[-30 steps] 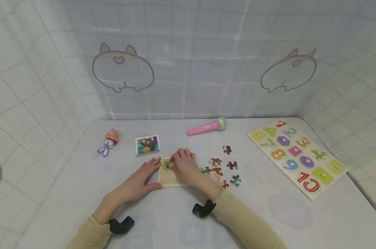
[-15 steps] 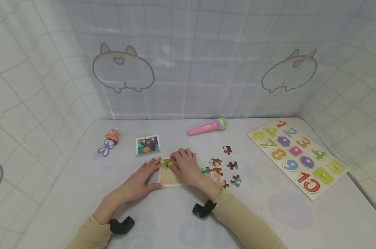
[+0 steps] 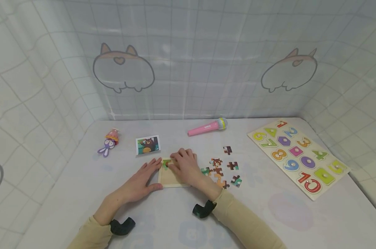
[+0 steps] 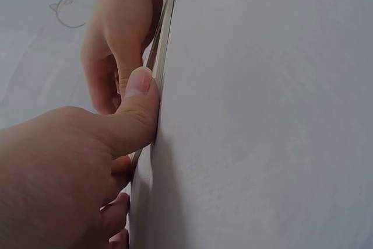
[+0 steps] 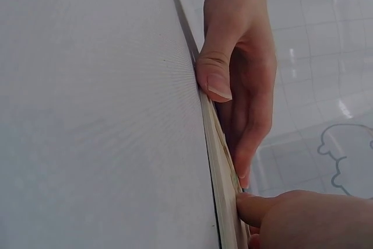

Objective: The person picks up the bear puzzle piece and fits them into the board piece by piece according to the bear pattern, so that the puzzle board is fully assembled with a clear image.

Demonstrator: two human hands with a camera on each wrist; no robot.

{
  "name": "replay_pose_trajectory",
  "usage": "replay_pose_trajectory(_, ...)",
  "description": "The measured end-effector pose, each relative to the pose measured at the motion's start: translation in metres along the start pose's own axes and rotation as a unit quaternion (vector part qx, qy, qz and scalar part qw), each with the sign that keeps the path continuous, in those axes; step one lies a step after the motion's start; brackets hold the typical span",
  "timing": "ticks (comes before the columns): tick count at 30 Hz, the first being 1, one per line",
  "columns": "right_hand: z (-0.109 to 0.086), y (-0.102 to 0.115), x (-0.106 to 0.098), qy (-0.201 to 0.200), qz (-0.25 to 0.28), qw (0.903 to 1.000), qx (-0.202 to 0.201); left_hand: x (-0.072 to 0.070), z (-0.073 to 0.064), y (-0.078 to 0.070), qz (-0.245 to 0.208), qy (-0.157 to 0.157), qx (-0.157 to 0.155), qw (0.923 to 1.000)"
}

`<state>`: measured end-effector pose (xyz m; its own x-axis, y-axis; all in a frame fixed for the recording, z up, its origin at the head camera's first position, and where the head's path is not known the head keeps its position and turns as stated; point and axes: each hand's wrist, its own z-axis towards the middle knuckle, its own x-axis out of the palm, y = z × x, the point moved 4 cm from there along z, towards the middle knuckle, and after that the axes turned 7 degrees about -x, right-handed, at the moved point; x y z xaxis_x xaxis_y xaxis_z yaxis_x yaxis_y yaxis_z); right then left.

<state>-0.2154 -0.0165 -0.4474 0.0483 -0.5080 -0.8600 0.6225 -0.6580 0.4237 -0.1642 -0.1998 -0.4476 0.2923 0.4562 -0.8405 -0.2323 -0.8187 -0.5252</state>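
Note:
A shallow wooden puzzle tray [image 3: 172, 179] lies in front of me. My left hand [image 3: 137, 182] rests along its left side, fingers extended at the upper corner and thumb at the lower one. In the tray's upper left corner sits a green and brown jigsaw piece [image 3: 166, 163]. My right hand [image 3: 188, 169] reaches over the tray with thumb and bent fingers on that piece, covering part of it. The right wrist view has my right thumb [image 5: 253, 207] low against the tray's edge [image 5: 220, 185]. Several loose jigsaw pieces [image 3: 218, 171] lie right of the tray.
A bear picture card [image 3: 148, 144] lies behind the tray. Farther back are a pink toy microphone [image 3: 206, 128] and, at left, a small purple and pink toy [image 3: 108, 142]. A number peg board [image 3: 296, 157] occupies the right side. Tiled-pattern curtains enclose the table.
The jigsaw piece under my right fingers has shifted slightly and sits flatter in the tray's upper left corner. My left hand has stayed in place.

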Motion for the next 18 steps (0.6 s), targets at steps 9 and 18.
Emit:
replay_pose_trajectory(9, 0.0000, -0.0018, -0.0007, 0.008, 0.000, 0.9999, 0.009, -0.0005, 0.0005, -0.0036, 0.013, -0.007, 0.007, 0.9999)
replay_pose_trajectory(18, 0.0009, -0.0001, 0.0005, 0.003, -0.011, 0.9999, 0.007, 0.0015, -0.0014, -0.0082, 0.013, 0.026, 0.035, 0.9990)
